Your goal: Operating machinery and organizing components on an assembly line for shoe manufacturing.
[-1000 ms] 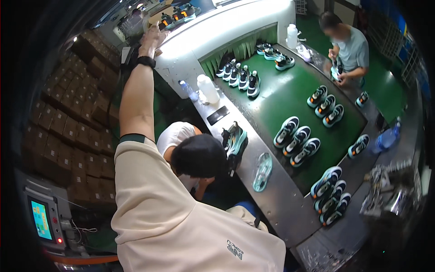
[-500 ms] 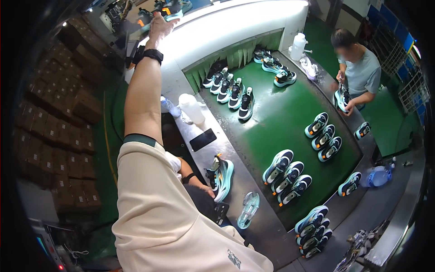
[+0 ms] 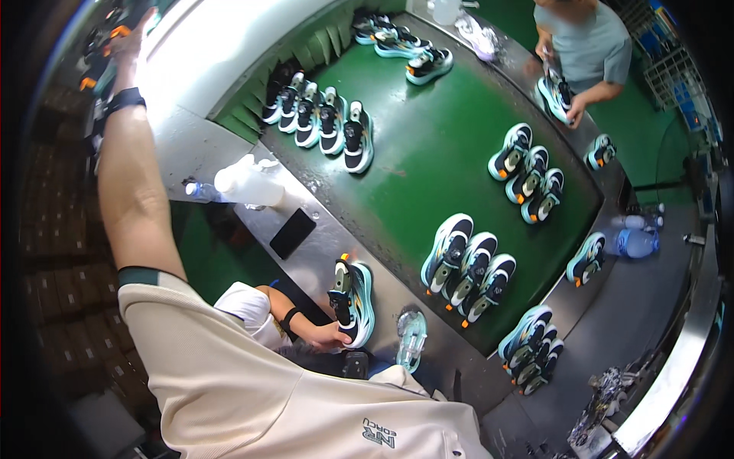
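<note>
My left arm stretches to the far left, a black band on its wrist. My left hand (image 3: 130,47) is up against dark sneakers (image 3: 102,47) with orange tabs and turquoise soles, at the dim rim of the picture. Its fingers are blurred there, so its grip is unclear. My right hand is out of view. Below my arm, another person's hand (image 3: 330,335) holds a black and turquoise sneaker (image 3: 359,300) on the metal ledge. A clear turquoise shoe-shaped piece (image 3: 412,340) lies beside it.
Sneakers stand in groups on the green conveyor belt (image 3: 413,153), below a bright white housing (image 3: 199,61). A white jug (image 3: 248,183) and a black phone (image 3: 293,234) lie on the metal ledge. Across the belt, a person (image 3: 585,46) holds a sneaker (image 3: 554,98). Stacked cartons (image 3: 61,306) fill the left.
The view has shifted and tilted, so the belt and its sneakers appear higher and further left. My left arm now appears further left, its hand still by the orange-tabbed sneakers.
</note>
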Demonstrator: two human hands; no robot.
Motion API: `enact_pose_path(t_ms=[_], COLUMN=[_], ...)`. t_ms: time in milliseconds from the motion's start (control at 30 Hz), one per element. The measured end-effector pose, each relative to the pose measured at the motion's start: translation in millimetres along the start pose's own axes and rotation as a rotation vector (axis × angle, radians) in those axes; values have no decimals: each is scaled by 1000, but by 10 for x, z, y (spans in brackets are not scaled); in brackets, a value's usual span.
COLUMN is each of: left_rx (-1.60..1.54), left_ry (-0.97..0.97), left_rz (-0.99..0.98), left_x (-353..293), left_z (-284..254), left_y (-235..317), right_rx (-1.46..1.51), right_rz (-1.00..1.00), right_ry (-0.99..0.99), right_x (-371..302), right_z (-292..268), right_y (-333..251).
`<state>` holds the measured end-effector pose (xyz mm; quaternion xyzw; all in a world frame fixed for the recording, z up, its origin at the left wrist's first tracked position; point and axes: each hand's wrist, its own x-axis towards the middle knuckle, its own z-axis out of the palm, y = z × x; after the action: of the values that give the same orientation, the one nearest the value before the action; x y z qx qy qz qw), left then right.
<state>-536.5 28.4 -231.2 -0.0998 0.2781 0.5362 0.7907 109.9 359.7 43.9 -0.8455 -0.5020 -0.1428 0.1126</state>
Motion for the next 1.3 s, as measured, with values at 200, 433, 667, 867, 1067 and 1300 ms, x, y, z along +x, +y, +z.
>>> enact_pose_path(t_ms=[200, 433, 667, 867, 1067, 1300], left_rx=[31, 149, 697, 1396, 1167, 1866], left_ry=[124, 46, 1279, 1128, 573, 670], left_rz=[-177, -102, 1577, 1708, 1266, 325], left_x=[24, -85, -818, -345, 1391, 1439], left_z=[-84, 335, 3291, 2070, 1734, 701], left_y=[81, -63, 4397, 4236, 2692, 1768], right_rx=[-83, -115, -112, -96, -59, 130], right_rz=[114, 105, 169, 202, 195, 13], right_ry=[0, -14, 1, 15, 34, 112], right_x=[-204, -270, -443, -439, -409, -560], right_z=[-261, -328, -470, -409, -340, 11], right_y=[355, 382, 707, 981, 995, 335])
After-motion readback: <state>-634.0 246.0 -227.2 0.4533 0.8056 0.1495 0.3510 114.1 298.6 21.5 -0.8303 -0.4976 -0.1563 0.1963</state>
